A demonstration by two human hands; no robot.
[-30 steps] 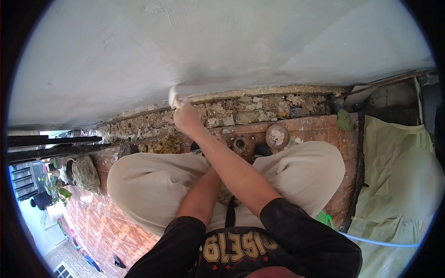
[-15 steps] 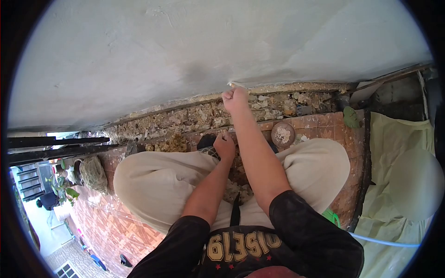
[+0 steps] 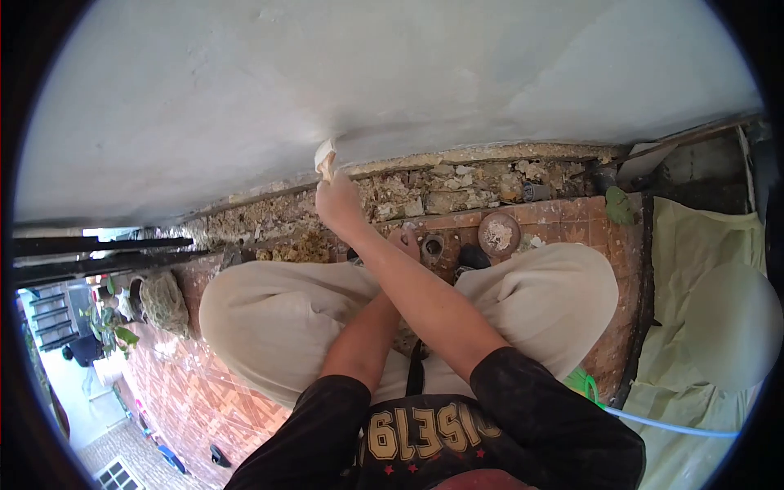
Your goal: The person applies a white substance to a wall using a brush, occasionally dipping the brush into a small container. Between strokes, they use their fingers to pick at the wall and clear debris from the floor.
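Note:
My right hand point(image 3: 337, 202) is closed round the handle of what looks like a paintbrush point(image 3: 326, 157) with a white-coated head. That head touches the foot of the grey-white wall point(image 3: 392, 73), just above a rough ledge. Beneath my right forearm, my left hand point(image 3: 402, 239) is partly covered; its fingers are curled, and what they hold, if anything, is hidden. Close by it on the tiles stands a small round container point(image 3: 433, 247) with a dark opening. Farther right sits a brown round bowl point(image 3: 499, 234) with pale crumbly matter in it.
Broken rubble and crumbled plaster point(image 3: 384, 196) run along the wall's base. A pale yellow-green sheet point(image 3: 694, 237) covers the ground at right, with a blue hose point(image 3: 678, 426) across it. Dark beams point(image 3: 98, 261) jut in at left. A person point(image 3: 82, 351) is in the far left background.
My right hand has swept left along the bottom of the wall with the brush, whose head now shows more fully. The right forearm now crosses over my left arm.

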